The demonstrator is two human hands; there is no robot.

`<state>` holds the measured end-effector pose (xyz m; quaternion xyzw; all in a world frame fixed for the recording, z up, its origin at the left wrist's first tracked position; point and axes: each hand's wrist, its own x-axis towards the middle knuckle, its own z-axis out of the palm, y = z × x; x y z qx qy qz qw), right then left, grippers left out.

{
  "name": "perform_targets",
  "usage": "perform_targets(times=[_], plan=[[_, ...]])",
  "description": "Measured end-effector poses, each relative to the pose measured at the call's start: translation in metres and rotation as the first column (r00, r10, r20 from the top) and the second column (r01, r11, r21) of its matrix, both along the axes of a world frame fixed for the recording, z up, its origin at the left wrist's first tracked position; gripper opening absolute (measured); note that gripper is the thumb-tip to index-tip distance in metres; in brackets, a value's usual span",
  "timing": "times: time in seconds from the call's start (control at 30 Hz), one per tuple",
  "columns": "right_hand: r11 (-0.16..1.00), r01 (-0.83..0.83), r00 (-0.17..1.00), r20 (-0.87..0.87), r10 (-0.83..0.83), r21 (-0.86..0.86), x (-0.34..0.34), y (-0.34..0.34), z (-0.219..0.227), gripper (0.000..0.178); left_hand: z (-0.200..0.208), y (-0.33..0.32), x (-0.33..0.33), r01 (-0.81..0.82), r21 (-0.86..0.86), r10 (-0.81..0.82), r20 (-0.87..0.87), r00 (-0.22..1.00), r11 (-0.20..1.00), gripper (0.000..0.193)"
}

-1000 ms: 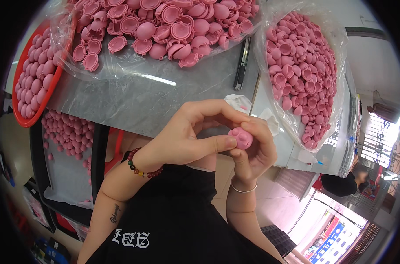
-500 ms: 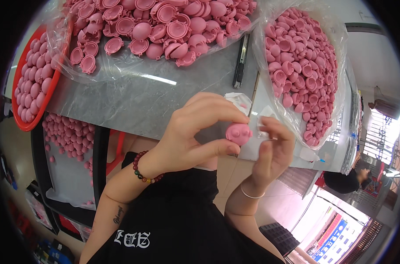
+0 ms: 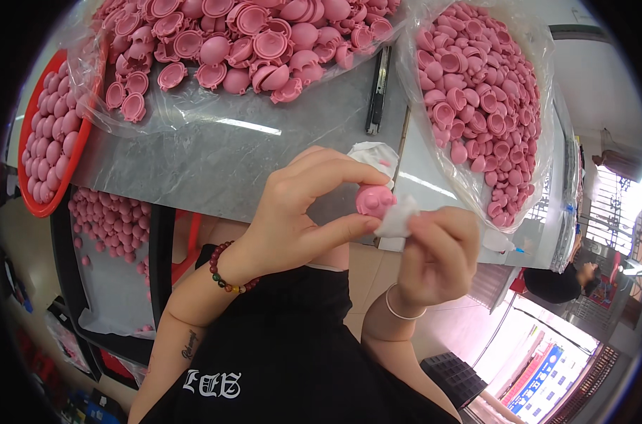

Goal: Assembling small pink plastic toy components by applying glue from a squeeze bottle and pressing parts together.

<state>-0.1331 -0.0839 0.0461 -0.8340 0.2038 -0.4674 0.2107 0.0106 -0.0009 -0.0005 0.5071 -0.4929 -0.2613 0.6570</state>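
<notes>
Between the thumb and index finger of my left hand point(image 3: 296, 205) sits a small pink plastic ball point(image 3: 372, 200) with raised round bumps on its face. My right hand point(image 3: 440, 251) pinches a crumpled white wipe point(image 3: 397, 218), which touches the ball's right side and covers part of it. Just beyond my left fingertips, another white wipe point(image 3: 374, 153) lies on the grey table point(image 3: 257, 159), with a small pink mark or piece on it.
Pink half shells point(image 3: 271, 46) pile on plastic at the far side. A clear bag point(image 3: 476, 106) of shells stands right, past a black utility knife point(image 3: 378, 92). A red basket point(image 3: 70, 166) of pink balls is left, above a tray point(image 3: 113, 290) of balls. A person point(image 3: 550, 284) sits far right.
My right hand has picked up a white wipe and brought it against the pink ball. My left hand has shifted slightly left, still holding the ball.
</notes>
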Motion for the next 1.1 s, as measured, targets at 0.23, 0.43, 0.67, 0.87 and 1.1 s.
perform_targets(times=[0.23,0.43,0.67,0.87,1.1], plan=[[0.998,-0.060,0.971,-0.229,0.067,0.037,0.005,0.008,0.008,0.023,-0.001,0.002,-0.001,-0.081,-0.016,0.083,0.159,0.984,0.997,0.033],[0.995,-0.086,0.996,0.012,0.085,0.059,-0.007,-0.005,0.003,0.027,0.001,0.001,0.000,-0.041,-0.019,0.042,0.058,0.997,0.999,0.035],[1.000,0.025,0.995,-0.095,-0.024,0.003,0.001,0.008,0.007,0.031,0.000,0.001,0.000,0.005,0.008,-0.005,-0.002,1.000,1.000,0.036],[0.983,-0.158,0.977,-0.158,0.142,-0.092,0.007,-0.002,0.000,0.019,0.000,0.001,0.000,-0.016,-0.014,0.017,0.051,0.999,1.000,0.034],[0.947,-0.169,0.980,-0.151,0.131,-0.273,0.008,-0.003,-0.007,0.020,0.002,0.001,-0.001,-0.039,-0.004,0.039,0.114,0.993,0.999,0.033]])
